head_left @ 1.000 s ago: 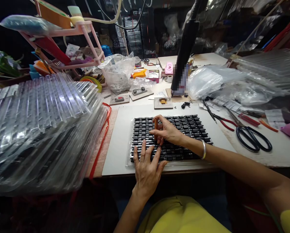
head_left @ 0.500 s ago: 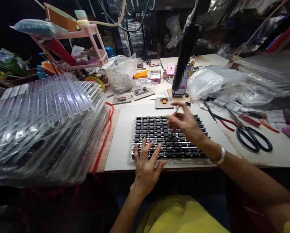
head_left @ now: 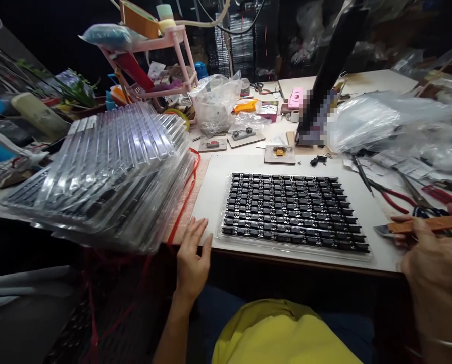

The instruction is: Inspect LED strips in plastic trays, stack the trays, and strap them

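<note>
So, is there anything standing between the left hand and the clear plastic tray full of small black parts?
Nothing visible. The left hand rests at the table edge, beside the clear plastic tray of black parts; only bare white board lies between.

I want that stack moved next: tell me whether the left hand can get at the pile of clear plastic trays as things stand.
Probably yes. The left hand rests open at the table edge, right beside the pile of clear plastic trays, with only a loose red strap between them. The right hand holds a flat tool.

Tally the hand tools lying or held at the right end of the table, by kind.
Red-handled pliers: 1
Black tweezers: 1
Orange-handled knife, held in the right hand: 1
Scissors, mostly hidden: 1
Total: 4
</note>
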Tool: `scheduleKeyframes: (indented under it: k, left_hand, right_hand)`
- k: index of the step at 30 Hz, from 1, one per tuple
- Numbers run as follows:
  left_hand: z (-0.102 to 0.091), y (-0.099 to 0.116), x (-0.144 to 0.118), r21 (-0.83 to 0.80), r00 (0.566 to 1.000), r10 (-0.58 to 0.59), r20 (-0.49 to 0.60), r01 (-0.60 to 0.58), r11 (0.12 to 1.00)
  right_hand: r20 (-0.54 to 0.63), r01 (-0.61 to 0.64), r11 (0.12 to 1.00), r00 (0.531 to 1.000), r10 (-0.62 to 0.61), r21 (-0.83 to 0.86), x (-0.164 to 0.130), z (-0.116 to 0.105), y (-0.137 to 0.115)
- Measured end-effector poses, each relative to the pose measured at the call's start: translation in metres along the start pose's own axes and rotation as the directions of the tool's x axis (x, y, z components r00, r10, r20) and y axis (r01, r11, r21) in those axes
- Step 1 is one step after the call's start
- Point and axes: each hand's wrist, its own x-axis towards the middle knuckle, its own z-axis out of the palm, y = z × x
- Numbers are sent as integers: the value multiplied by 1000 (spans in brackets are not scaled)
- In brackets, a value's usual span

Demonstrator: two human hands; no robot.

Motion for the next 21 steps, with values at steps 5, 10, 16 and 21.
scheduleKeyframes:
  k: [5, 10, 16, 21]
  left_hand:
    - [15, 30, -14, 69, 980, 172, 104, -180, 981]
    - [22, 42, -17, 183, 968, 189, 168, -219, 958]
    - [28, 50, -15, 169, 952, 232, 199, -267, 949]
    - [35, 60, -14, 146, 940, 254, 227, -291, 945]
  right_hand:
    - [-67, -75, 997, 995, 74, -12, -1, 4, -6]
    - [-30, -48, 999, 998, 47, -16, 0, 1, 0]
    - [-18, -67, 998, 998, 68, 19, -1, -2, 3]
    - [-5, -47, 997, 999, 48, 64, -1, -4, 6]
